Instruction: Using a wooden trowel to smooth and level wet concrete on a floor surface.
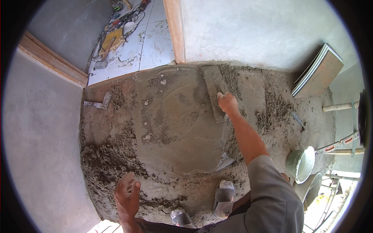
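My right hand [228, 102] is closed around the handle of a long rectangular plastering trowel [213, 83]. The trowel's blade lies flat on the right side of a patch of wet grey mortar [178, 128], near the far wall. My left hand [127, 196] hangs at the lower left above loose, crumbly mortar [107, 163]. It holds nothing; its fingers are loosely bent, with pale dust on them and the thumb apart. My feet in sandals [224, 194] stand at the near edge of the smoothed patch.
Beyond the doorway, a tiled floor [155, 42] bears cables and tools. A small L-shaped square [99, 102] lies at left. At right are leaning tiles [318, 73], a small trowel-like tool [298, 120], a bucket [305, 165] and a spirit level [338, 145]. Walls border the floor.
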A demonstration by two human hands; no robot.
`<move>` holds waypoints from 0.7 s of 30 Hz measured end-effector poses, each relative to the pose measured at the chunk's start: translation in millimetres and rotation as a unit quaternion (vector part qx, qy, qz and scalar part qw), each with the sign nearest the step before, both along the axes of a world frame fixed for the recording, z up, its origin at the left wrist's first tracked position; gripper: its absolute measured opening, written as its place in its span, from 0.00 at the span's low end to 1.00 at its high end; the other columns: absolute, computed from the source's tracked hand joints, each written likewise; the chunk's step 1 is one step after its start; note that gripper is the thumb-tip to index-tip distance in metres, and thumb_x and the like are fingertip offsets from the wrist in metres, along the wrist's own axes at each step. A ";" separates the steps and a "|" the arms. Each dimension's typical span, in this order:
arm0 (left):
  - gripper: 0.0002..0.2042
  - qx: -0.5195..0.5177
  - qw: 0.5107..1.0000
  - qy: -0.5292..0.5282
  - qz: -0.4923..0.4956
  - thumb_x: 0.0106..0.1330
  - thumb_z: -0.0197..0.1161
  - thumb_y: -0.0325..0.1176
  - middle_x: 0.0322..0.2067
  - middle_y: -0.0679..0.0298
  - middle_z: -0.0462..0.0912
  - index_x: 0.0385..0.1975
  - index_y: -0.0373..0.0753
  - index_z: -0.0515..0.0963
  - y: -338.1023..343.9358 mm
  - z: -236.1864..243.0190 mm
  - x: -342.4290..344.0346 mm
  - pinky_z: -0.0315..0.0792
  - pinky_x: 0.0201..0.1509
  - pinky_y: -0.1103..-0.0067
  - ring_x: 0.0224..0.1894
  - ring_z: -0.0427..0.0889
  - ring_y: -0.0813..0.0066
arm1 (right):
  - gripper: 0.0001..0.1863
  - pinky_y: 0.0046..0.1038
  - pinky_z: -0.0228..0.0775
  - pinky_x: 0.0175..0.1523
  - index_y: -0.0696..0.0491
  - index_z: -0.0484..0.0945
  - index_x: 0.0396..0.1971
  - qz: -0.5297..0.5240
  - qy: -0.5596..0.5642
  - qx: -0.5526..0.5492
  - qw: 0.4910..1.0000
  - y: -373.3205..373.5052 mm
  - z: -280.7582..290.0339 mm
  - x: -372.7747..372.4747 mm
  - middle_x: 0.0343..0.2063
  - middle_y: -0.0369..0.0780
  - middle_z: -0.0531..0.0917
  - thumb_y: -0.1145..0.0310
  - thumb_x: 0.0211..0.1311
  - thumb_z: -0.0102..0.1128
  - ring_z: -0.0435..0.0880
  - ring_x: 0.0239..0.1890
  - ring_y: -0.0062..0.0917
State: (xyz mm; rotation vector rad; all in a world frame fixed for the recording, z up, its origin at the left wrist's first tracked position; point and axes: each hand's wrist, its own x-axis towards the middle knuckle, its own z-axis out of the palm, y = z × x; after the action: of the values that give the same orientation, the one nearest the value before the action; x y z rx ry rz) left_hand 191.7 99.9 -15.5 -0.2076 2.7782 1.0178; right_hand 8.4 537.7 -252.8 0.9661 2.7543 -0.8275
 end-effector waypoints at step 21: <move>0.19 0.018 0.998 -0.054 -0.023 0.59 0.65 0.34 0.48 0.50 0.78 0.49 0.34 0.76 -6.1 7.5 15.4 0.75 0.49 0.71 0.44 0.81 0.58 | 0.26 0.40 0.77 0.42 0.62 0.76 0.38 0.046 -0.085 -0.117 0.988 -117.0 30.6 -52.8 0.28 0.52 0.83 0.50 0.65 0.45 0.85 0.28 0.39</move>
State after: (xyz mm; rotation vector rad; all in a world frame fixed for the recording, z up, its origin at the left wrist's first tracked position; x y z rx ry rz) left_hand 207.1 93.8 -8.1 -0.1875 2.6531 1.0146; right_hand -44.4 420.7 -222.3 0.8190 2.4707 -0.9765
